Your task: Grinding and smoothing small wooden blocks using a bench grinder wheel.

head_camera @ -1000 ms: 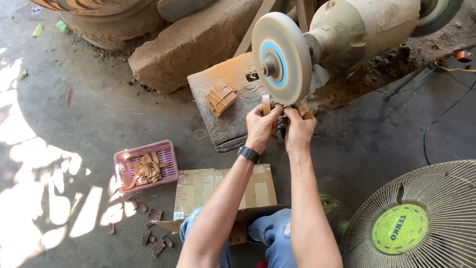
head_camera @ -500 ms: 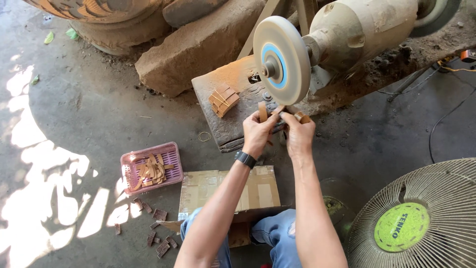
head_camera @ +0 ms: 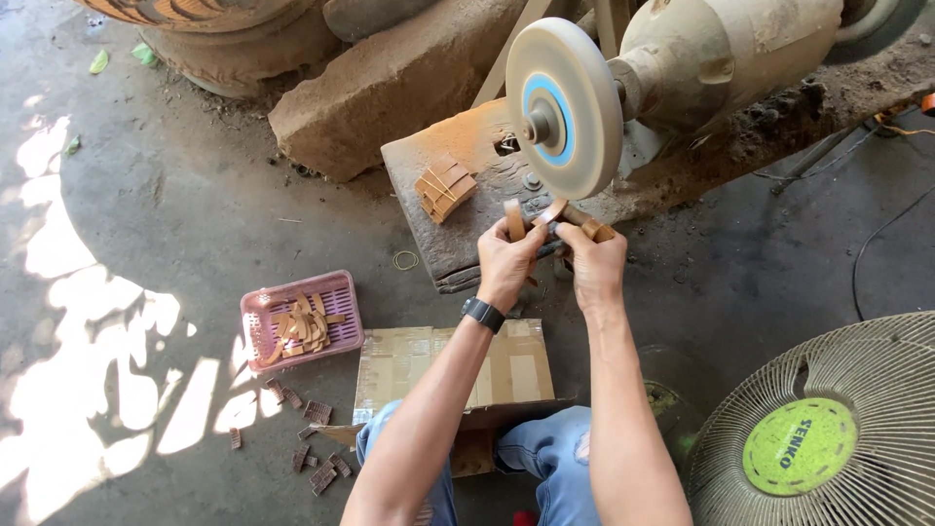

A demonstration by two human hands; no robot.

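I see both hands closed on a thin tan strip [head_camera: 548, 215]: left hand [head_camera: 508, 261] and right hand [head_camera: 592, 265] pinch it just below the wheel [head_camera: 565, 109]. It sits over the slab's [head_camera: 429, 229] near edge, right of the strip stack [head_camera: 445, 188]. Bare floor [head_camera: 166, 214] opens leftward; basket [head_camera: 255, 314] and box [head_camera: 390, 375] lie nearer me.

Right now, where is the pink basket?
In the head view, the pink basket sits on the concrete floor at lower left, left of the flattened cardboard box, with small brown pieces scattered just below it.
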